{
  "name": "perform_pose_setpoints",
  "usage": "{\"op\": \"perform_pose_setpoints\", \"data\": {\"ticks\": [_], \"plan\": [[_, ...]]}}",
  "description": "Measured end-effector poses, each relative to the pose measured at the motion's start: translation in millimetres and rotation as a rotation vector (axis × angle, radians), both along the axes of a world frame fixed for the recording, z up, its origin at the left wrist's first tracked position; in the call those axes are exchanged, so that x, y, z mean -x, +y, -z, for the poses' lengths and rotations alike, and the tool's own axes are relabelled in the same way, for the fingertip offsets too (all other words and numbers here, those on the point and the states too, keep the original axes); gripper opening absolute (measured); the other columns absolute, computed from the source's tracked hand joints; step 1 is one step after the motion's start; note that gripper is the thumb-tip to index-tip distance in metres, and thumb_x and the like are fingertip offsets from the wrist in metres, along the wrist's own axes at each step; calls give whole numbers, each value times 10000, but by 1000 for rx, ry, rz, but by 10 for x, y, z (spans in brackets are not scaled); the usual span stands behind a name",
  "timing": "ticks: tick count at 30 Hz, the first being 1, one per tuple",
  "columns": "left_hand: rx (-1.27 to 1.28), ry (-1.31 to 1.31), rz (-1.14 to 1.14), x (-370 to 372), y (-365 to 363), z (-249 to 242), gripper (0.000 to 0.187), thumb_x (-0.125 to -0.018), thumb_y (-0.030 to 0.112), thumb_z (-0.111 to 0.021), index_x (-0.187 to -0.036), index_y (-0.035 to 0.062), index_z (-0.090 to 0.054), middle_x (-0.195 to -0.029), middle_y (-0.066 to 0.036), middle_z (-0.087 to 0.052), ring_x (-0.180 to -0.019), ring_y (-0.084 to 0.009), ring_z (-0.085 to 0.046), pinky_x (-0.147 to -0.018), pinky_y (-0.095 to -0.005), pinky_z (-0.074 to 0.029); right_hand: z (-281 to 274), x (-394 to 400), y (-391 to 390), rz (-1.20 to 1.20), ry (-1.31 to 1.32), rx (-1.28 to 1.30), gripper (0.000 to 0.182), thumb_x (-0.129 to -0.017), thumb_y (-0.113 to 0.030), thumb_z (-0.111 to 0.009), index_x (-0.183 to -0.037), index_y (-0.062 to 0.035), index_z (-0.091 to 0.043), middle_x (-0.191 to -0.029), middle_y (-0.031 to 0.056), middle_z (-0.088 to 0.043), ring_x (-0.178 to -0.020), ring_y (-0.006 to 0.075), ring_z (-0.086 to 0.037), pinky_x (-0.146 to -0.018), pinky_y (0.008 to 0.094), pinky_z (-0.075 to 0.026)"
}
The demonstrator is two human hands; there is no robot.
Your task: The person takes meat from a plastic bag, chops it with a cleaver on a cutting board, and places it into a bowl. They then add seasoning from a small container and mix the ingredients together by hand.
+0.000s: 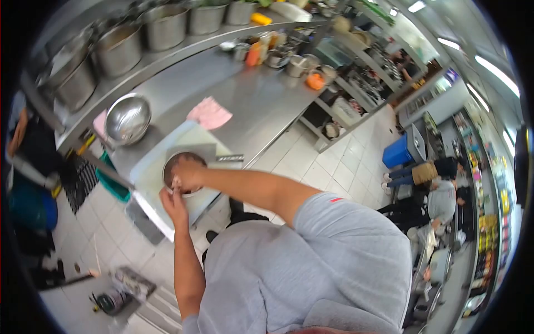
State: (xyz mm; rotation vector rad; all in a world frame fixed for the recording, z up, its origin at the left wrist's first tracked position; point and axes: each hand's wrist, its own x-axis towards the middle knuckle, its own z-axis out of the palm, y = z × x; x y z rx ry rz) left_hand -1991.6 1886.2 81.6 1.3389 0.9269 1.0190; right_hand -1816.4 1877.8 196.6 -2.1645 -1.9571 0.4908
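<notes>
A round metal bowl [196,158] with dark, reddish-brown contents sits on a pale cutting board [148,162]. My right hand [188,171] reaches into the bowl, its fingers blurred and partly hidden inside. At the bowl's near rim, my left hand [174,204] has its fingers closed on the edge. A wide-bladed knife lies on the board beside the bowl, its dark handle [230,158] pointing right. An empty-looking steel bowl [128,118] stands beyond the board, and a pink cloth [209,113] lies at the board's far corner.
Metal pots [167,28] line the shelf above the steel counter [245,89]. Bottles [253,54] and an orange item [315,81] stand farther along it. A green bin [114,177] is below the board's left side. Co-workers [442,203] stand at the right; another person [39,136] is at the left.
</notes>
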Motion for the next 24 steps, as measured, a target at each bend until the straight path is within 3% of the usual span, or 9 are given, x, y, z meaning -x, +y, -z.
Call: {"op": "perform_pose_setpoints", "data": {"ticks": [2,7,9,11,13,15,20,22,24], "plan": [[-38,-22,22,-16,-17,-149,335,-1102,133,-660,-1397,-19,-618,-1245,-64,-603,-1095,-162,-644,-915,-324,-558,391,-39,99,80,168,72,438,-844,-363,-865,-1201,-111,-847,-1144,212,-829,-1076,356,-818,-921,479,-650],[-3,-43,16,19,79,-73,311,-1132,197,-616,-1384,14,-626,-1209,-38,-626,-946,-96,-658,-631,-212,-520,-40,24,224,-4,2,308,443,-842,-368,-851,-1211,-123,-849,-1142,172,-835,-1096,372,-809,-971,456,-640],[-15,-82,14,6,133,-83,280,-1138,199,-615,-1356,24,-629,-1139,-25,-632,-893,-84,-638,-619,-218,-505,-198,30,238,-41,-128,347,499,-839,-369,-854,-1276,-129,-830,-1172,171,-830,-1105,379,-805,-990,451,-635],[4,-145,-16,-36,52,-137,220,-1151,204,-613,-1299,44,-637,-1001,2,-643,-787,-61,-599,-593,-228,-474,-302,-3,83,-72,-5,177,661,-834,-372,-870,-1432,-118,-745,-1274,192,-802,-1154,378,-794,-1021,468,-629],[79,-183,15,-66,24,-189,231,-1147,217,-620,-1307,51,-632,-994,0,-643,-790,-62,-611,-583,-231,-467,-468,87,-203,53,-57,209,765,-825,-336,-885,-1521,-104,-668,-1340,212,-775,-1191,405,-777,-1031,496,-624],[75,-148,16,-55,64,-156,282,-1140,210,-627,-1351,22,-628,-1055,10,-574,-868,-79,-583,-634,-236,-499,378,-23,-56,83,129,63,677,-822,-287,-881,-1446,-84,-715,-1296,230,-783,-1146,413,-789,-986,496,-639],[119,-96,47,11,35,-313,259,-1143,211,-625,-1325,27,-624,-1067,1,-588,-904,-85,-598,-683,-236,-520,248,38,256,61,-59,346,506,-846,-272,-865,-1297,-62,-776,-1210,232,-797,-1036,380,-823,-899,467,-662],[39,-141,-23,-37,23,-221,178,-1141,217,-636,-1207,53,-620,-973,1,-621,-782,-63,-591,-577,-228,-471,50,91,229,104,-13,330,635,-857,-274,-866,-1441,-113,-675,-1445,236,-619,-1255,407,-684,-968,554,-627],[59,-207,-22,-76,23,-32,206,-1140,224,-656,-1242,50,-614,-983,-6,-624,-800,-80,-607,-609,-224,-497,-245,155,41,149,32,323,782,-868,-277,-867,-1584,-163,-574,-1681,240,-440,-1474,435,-544,-1037,642,-592]]}}
